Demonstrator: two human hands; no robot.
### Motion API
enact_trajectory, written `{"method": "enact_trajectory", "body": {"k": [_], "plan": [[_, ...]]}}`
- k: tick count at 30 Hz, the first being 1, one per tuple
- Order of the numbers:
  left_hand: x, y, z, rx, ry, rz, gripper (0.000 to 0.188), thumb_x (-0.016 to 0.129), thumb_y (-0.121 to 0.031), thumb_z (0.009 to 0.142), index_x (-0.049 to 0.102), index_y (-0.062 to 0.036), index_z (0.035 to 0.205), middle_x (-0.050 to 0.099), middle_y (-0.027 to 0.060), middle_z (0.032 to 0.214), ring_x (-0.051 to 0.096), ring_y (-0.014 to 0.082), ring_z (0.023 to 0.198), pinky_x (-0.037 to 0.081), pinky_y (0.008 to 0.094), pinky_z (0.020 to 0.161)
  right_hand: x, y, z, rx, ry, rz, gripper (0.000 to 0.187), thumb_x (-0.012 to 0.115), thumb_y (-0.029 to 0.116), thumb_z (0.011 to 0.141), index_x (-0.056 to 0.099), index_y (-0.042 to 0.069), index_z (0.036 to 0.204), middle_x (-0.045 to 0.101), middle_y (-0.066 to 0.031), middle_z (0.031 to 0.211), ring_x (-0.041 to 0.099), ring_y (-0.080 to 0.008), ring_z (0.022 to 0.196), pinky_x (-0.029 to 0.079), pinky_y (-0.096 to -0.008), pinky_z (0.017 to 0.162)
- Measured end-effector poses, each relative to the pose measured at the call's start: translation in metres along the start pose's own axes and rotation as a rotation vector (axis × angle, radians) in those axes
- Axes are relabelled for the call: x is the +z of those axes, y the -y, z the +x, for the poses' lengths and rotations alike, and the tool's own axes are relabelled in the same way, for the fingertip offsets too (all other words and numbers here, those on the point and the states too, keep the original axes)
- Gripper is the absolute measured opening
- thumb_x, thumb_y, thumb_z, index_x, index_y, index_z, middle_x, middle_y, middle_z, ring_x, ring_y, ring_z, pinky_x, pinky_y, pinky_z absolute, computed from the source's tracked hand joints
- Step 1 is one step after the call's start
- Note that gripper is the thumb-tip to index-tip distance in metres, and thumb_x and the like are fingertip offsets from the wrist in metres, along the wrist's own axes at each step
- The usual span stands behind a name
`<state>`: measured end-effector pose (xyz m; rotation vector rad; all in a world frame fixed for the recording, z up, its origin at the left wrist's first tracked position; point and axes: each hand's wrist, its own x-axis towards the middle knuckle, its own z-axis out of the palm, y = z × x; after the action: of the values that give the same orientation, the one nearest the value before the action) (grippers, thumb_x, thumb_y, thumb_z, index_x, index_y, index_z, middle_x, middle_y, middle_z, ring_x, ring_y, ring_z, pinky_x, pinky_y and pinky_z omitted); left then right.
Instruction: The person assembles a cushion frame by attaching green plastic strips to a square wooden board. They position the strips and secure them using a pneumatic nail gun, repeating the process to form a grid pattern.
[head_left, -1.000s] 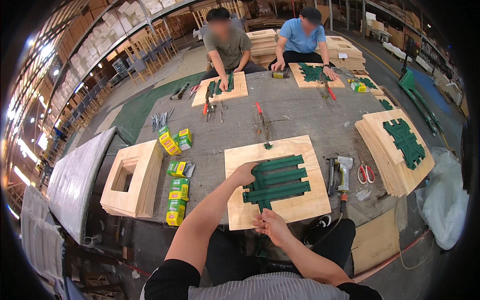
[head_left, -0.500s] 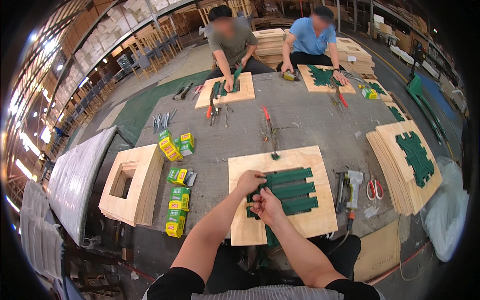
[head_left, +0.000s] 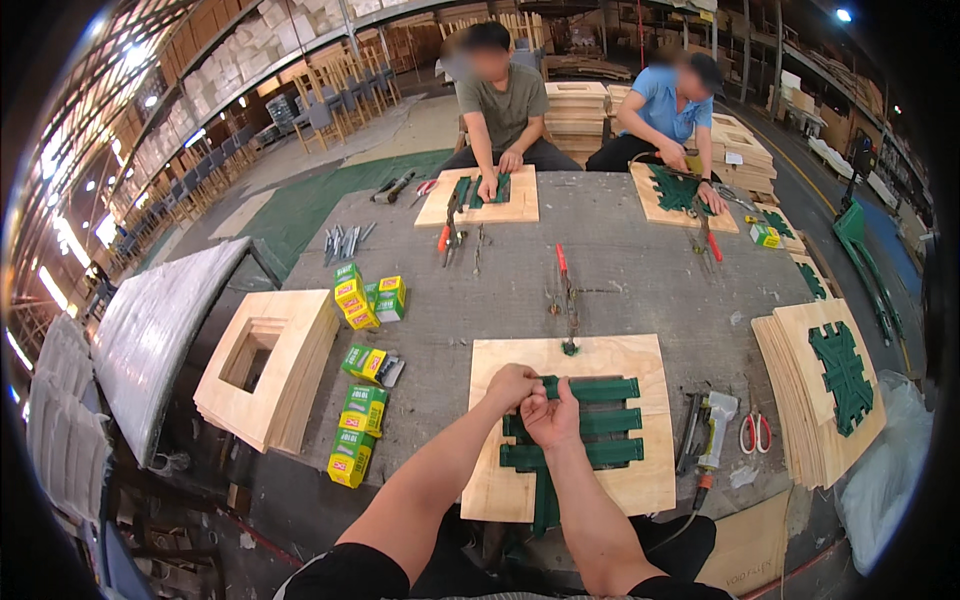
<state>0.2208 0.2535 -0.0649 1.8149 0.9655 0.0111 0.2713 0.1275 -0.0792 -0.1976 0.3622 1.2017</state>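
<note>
A square wooden board (head_left: 490, 490) lies in front of me with several green webbing straps (head_left: 595, 422) running across its middle. One loose green strap (head_left: 545, 500) runs lengthwise toward me and hangs over the near edge. At the left end of the farthest cross strap, my left hand (head_left: 512, 385) is closed, its fingertips pinching the webbing. My right hand (head_left: 551, 416) is beside it, fingers curled and thumb up, gripping the lengthwise strap. The webbing between the fingers is mostly hidden.
On the right are a staple gun (head_left: 715, 425), red-handled cutters (head_left: 755, 433) and stacked boards (head_left: 790, 400). Green-yellow boxes (head_left: 357, 410) and square wooden frames (head_left: 290, 400) stand left. Beyond my board lies a red-handled tool (head_left: 562, 260). Two co-workers handle strapped boards (head_left: 525, 195) across the table.
My right hand has moved farther from me, up to the farthest strap beside my left hand. My view has shifted. The co-worker at right now holds a tool over the board.
</note>
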Motion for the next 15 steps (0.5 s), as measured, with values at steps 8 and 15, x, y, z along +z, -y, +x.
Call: {"method": "enact_trajectory", "body": {"k": [8,15], "plan": [[-0.008,0.011,-0.005,-0.099,-0.107,-0.616,0.039,0.066,-0.04,0.1,0.066,-0.0031,0.112,0.05,-0.0002,0.071,0.047,0.0112,0.048,0.054,0.0333,0.047,-0.037,-0.038,-0.127,-0.134,-0.003,-1.145,0.036,0.058,0.02,0.106,0.057,0.002,0.137,0.065,-0.005,0.086,0.062,-0.0124,0.065,0.052,-0.0271,0.062],[-0.01,-0.002,-0.015,0.006,-0.036,-0.288,0.026,0.072,-0.027,0.095,0.068,-0.004,0.107,0.059,0.0018,0.077,0.053,0.0106,0.053,0.055,0.033,0.049,-0.07,-0.047,-0.155,-0.198,0.025,-1.225,0.032,0.059,0.014,0.105,0.058,-0.002,0.132,0.064,-0.0041,0.086,0.062,-0.0104,0.07,0.053,-0.0251,0.067]]}}
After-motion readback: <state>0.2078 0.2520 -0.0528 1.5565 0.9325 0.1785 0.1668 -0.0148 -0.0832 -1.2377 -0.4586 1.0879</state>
